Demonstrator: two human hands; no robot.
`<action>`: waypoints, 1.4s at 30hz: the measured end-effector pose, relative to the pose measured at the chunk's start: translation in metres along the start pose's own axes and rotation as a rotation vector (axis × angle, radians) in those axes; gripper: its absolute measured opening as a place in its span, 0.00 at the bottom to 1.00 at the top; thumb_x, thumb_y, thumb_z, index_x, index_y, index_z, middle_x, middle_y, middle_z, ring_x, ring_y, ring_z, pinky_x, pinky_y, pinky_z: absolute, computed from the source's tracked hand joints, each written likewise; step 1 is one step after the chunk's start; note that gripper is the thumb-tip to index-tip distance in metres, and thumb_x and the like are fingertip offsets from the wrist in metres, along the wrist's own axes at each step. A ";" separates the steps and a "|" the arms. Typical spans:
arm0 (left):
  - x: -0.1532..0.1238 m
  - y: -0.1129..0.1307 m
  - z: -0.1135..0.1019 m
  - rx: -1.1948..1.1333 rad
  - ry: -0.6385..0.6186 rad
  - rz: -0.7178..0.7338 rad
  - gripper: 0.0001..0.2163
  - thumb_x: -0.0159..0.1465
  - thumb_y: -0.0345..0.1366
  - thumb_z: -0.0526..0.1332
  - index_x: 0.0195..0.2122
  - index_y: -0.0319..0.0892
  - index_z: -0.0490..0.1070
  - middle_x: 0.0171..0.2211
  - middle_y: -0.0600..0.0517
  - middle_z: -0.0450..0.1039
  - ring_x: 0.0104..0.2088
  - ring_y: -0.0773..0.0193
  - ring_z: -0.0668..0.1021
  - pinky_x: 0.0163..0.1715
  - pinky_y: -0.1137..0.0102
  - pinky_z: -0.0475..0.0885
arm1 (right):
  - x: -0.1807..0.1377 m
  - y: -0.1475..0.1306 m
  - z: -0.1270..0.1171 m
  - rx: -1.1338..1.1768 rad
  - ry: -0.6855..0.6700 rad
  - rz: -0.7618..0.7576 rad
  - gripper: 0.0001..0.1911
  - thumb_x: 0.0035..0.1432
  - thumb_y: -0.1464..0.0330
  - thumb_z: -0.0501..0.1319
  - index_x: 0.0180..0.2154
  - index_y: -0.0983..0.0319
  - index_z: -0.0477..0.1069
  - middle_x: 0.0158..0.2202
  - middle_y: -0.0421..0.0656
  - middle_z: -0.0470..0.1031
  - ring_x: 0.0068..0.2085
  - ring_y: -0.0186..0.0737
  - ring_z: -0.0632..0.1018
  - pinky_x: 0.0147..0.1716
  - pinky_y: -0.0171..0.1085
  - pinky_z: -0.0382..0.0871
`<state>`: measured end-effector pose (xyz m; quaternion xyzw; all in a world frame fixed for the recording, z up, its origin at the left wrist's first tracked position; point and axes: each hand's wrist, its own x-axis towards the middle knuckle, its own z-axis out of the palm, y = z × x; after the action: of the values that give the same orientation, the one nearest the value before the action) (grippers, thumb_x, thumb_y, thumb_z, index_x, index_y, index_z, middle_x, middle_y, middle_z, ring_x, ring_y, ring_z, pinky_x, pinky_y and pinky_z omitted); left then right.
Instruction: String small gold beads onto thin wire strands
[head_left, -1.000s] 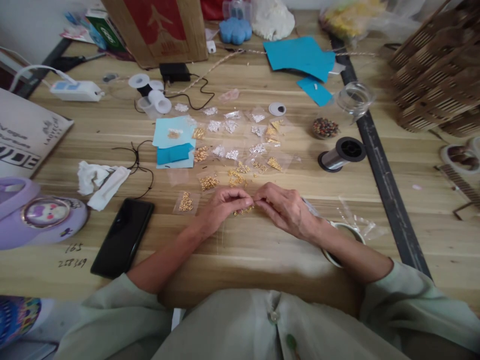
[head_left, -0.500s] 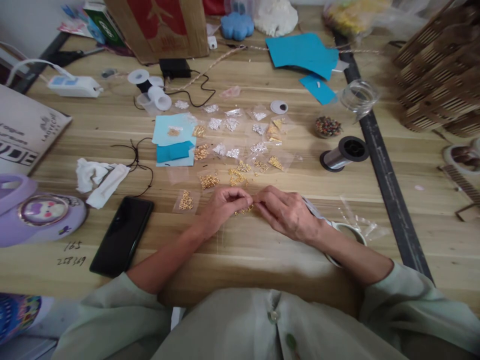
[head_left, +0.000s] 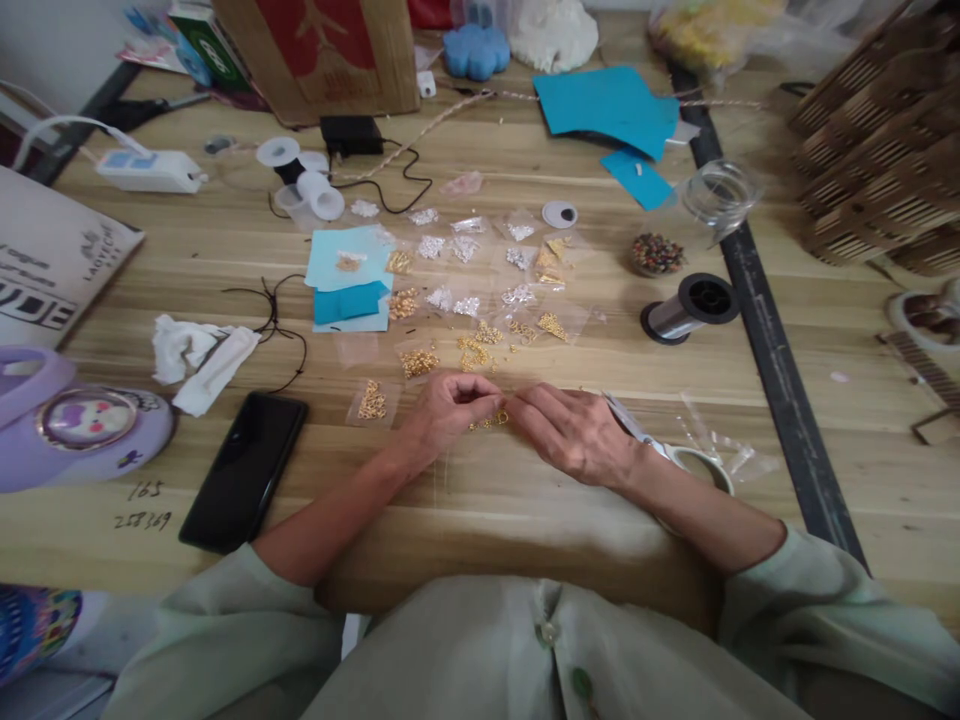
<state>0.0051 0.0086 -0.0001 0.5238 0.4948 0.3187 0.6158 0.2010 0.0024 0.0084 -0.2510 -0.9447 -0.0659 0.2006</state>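
Observation:
My left hand [head_left: 454,408] is closed in a pinch, thumb against forefinger, and a thin clear thread [head_left: 444,470] hangs beneath it towards me. Fingertips nearly touching it, my right hand [head_left: 570,430] is also pinched, palm down; whatever lies in its fingers is too small to make out. Just under the meeting fingertips is a short row of small gold beads [head_left: 487,422], partly hidden. Beyond the hands are loose gold rings [head_left: 472,352] and a small bag of gold beads [head_left: 418,362]. Another bag of gold beads [head_left: 371,400] lies left of my left hand.
Scissors [head_left: 630,415] and a roll of tape [head_left: 705,465] lie by my right forearm, partly covered. A wire spool [head_left: 686,308] stands farther right. A black phone [head_left: 244,470] is at left. Several bags of silver findings [head_left: 465,248] lie beyond, near blue paper [head_left: 349,305].
My right hand has shifted slightly, its fingers flatter and straighter, and more of the scissors shows beside it. The left hand keeps its pinch in the same place.

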 end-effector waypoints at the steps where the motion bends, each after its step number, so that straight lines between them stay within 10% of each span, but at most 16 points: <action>1: 0.000 0.000 0.000 -0.004 0.005 -0.007 0.08 0.54 0.38 0.65 0.25 0.37 0.73 0.20 0.55 0.68 0.23 0.71 0.67 0.24 0.74 0.60 | 0.000 0.000 0.000 -0.009 0.005 -0.006 0.09 0.66 0.77 0.49 0.43 0.68 0.66 0.31 0.46 0.73 0.32 0.38 0.74 0.23 0.37 0.65; 42: -0.002 0.003 -0.002 -0.096 -0.230 -0.024 0.11 0.61 0.41 0.59 0.28 0.37 0.70 0.26 0.52 0.71 0.27 0.69 0.71 0.32 0.72 0.66 | 0.004 0.005 0.003 0.736 0.016 0.394 0.03 0.64 0.74 0.53 0.37 0.63 0.64 0.32 0.41 0.67 0.31 0.32 0.69 0.32 0.33 0.65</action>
<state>0.0027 0.0084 0.0030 0.5211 0.4113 0.2724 0.6965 0.1993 0.0089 0.0077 -0.3378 -0.8376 0.3138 0.2931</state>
